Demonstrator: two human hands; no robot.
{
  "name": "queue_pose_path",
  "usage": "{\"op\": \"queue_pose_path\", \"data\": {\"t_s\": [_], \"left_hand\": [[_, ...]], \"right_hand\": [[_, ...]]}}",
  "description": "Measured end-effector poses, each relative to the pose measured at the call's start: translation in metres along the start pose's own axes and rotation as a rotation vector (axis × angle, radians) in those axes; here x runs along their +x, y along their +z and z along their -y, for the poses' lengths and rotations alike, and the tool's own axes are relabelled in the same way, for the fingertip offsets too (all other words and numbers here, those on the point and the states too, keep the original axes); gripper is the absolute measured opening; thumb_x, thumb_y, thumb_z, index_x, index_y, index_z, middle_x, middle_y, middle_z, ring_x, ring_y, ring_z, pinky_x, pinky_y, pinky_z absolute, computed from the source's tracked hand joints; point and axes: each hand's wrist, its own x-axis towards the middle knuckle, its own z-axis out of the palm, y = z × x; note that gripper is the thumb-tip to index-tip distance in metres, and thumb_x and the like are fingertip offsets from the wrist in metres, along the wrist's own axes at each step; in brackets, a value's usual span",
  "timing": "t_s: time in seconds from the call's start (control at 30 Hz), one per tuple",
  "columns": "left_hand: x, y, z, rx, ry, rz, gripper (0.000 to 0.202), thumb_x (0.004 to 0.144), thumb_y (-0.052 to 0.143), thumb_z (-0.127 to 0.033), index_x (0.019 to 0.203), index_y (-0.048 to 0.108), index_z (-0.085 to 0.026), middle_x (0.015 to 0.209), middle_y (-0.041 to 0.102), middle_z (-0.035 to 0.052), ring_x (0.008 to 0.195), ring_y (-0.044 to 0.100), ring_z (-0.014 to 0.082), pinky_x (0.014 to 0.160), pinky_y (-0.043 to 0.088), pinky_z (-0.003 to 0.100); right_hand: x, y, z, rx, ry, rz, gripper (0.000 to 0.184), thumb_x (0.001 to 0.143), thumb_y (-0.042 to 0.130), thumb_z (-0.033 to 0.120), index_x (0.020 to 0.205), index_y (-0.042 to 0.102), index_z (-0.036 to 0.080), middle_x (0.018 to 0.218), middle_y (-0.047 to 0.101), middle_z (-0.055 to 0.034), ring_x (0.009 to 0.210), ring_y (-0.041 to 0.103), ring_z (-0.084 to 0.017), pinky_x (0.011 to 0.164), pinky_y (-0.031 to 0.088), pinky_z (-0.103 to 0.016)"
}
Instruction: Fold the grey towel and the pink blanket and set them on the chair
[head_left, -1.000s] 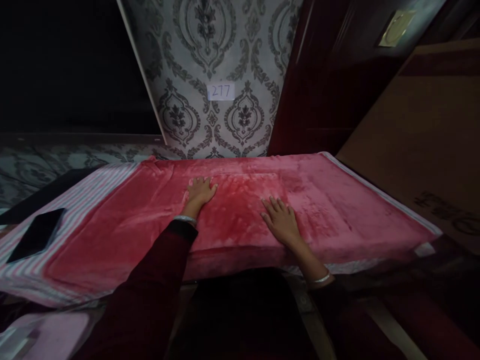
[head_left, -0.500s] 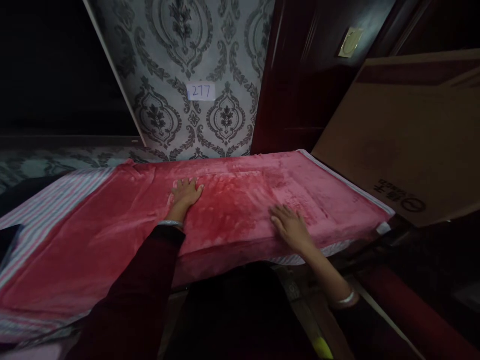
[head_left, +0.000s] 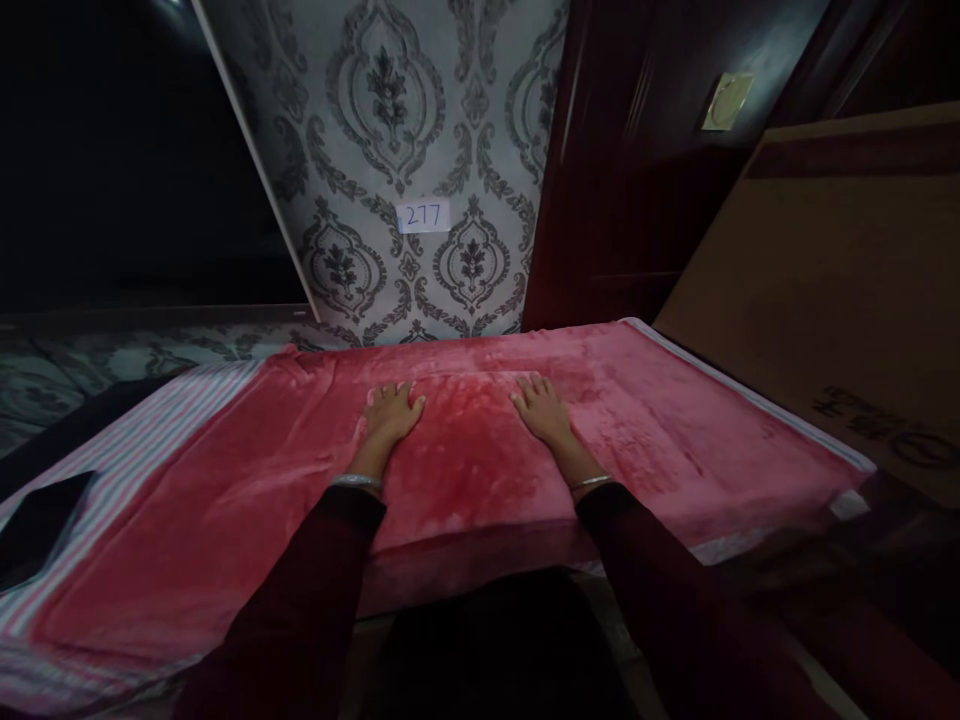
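A plush pinkish-red blanket (head_left: 480, 480) lies spread over a flat surface, with some creases on its left half. Flat on its left-middle part rests my left hand (head_left: 391, 415), fingers spread. My right hand (head_left: 545, 408) lies palm down a short way to the right, fingers stretched out, also touching the plush. Neither hand grips anything. Under the blanket's left side shows a striped cloth (head_left: 161, 425) in white, pink and grey-blue.
A dark phone-like slab (head_left: 45, 530) lies on the striped cloth at left. Behind stand a large dark screen (head_left: 142, 160) and a patterned wall with a paper marked 277 (head_left: 424, 216). At right leans a big cardboard box (head_left: 847, 270).
My right hand has moved away from me and slightly left, from the blanket's near part to level with my left hand. My left hand stays on the blanket. The view has shifted a little.
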Motion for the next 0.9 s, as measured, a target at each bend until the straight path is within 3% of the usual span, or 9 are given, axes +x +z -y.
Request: {"op": "queue_pose_path", "data": {"t_s": [0.2,0.53,0.7,0.8,0.9], "left_hand": [[0.006,0.006,0.007,-0.055,-0.001,-0.016,0.067,0.101,0.032,-0.054,0.158,0.044,-0.022,0.160,0.047,0.0140,0.148,0.039,0.0395,0.115,0.041,0.058],[0.002,0.008,0.003,-0.015,-0.004,-0.071,0.063,0.101,0.035,-0.053,0.154,0.051,-0.022,0.160,0.049,0.0143,0.147,0.042,0.0404,0.116,0.040,0.058],[0.005,0.013,0.008,-0.042,0.014,-0.096,0.065,0.101,0.034,-0.055,0.156,0.048,-0.023,0.158,0.049,0.0148,0.146,0.041,0.0413,0.114,0.042,0.060],[0.007,0.015,0.010,-0.054,0.027,-0.111,0.064,0.101,0.034,-0.055,0.156,0.048,-0.025,0.157,0.050,0.0147,0.145,0.042,0.0410,0.112,0.043,0.061],[0.007,0.016,0.010,-0.054,0.023,-0.104,0.064,0.101,0.034,-0.055,0.156,0.048,-0.025,0.158,0.049,0.0144,0.146,0.041,0.0412,0.112,0.043,0.061]], "right_hand": [[0.001,0.005,-0.007,0.001,0.000,0.049,0.058,0.109,0.030,0.048,0.161,0.042,0.026,0.171,0.032,-0.0112,0.156,0.029,-0.032,0.115,0.042,-0.057],[-0.016,-0.032,0.013,-0.034,0.056,0.231,0.061,0.110,0.027,0.049,0.166,0.031,0.026,0.174,0.021,-0.0103,0.161,0.017,-0.031,0.124,0.026,-0.063],[-0.047,-0.043,0.040,-0.020,-0.178,0.188,0.063,0.107,0.037,0.055,0.166,0.029,0.034,0.175,0.018,-0.0067,0.162,0.011,-0.034,0.125,0.019,-0.065],[-0.064,-0.034,0.051,-0.028,-0.293,0.244,0.063,0.106,0.041,0.057,0.165,0.034,0.035,0.175,0.018,-0.0057,0.161,0.014,-0.036,0.124,0.019,-0.067],[-0.073,-0.021,0.053,-0.052,-0.302,0.255,0.062,0.106,0.041,0.058,0.163,0.037,0.034,0.174,0.023,-0.0066,0.160,0.019,-0.037,0.124,0.019,-0.068]]}}
